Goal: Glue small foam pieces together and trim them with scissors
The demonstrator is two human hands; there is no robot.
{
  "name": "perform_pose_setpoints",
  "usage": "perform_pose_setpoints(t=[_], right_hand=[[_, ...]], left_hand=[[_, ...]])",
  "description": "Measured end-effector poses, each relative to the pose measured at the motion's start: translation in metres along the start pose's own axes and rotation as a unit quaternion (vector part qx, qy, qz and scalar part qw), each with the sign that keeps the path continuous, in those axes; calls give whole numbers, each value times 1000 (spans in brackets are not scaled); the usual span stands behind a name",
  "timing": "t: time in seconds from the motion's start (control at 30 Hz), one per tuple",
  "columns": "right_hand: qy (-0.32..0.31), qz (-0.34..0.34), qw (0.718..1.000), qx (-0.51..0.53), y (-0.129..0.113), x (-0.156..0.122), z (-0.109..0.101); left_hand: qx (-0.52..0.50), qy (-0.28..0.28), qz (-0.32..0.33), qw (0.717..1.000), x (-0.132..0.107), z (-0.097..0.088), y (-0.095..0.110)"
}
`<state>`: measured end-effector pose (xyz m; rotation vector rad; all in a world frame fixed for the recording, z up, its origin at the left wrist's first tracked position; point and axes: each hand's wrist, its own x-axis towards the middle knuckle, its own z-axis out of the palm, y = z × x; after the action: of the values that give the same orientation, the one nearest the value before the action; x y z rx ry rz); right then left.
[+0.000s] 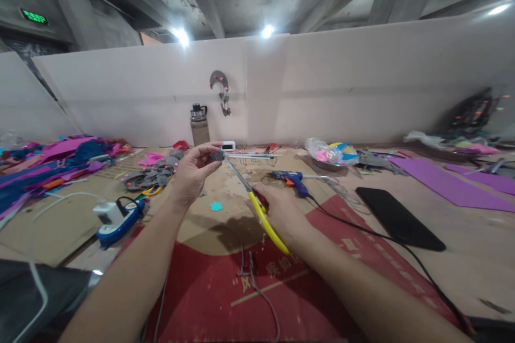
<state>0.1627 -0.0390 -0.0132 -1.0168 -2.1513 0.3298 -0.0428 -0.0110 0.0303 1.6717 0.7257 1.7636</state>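
Observation:
Between the thumb and fingers of my left hand is a small dark grey felt piece, its outline partly covered by the fingers. My right hand grips yellow-handled scissors, whose metal blades point up and left, with the tips at the felt piece. Whether the blades touch it I cannot tell. Below the hands, a cyan flower-shaped cutout lies on the cardboard. Grey cord trails over the red printed part of the board. To the right of the scissors rests a blue glue gun.
A black phone lies at right, past the glue gun's cable. At left stand a blue power strip and a heap of coloured felt. A bottle is by the back panel, where a grey moon ornament hangs.

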Motion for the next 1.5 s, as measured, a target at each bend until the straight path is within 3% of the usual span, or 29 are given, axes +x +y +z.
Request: perform_pose_setpoints(t=[1.17, 1.5], right_hand=[[8, 10, 1000, 28, -2, -6, 5], [8, 0, 998, -61, 4, -4, 3]], left_hand=[[-18, 36, -9, 999, -2, 4, -3], [1, 27, 4, 1000, -1, 1, -6]])
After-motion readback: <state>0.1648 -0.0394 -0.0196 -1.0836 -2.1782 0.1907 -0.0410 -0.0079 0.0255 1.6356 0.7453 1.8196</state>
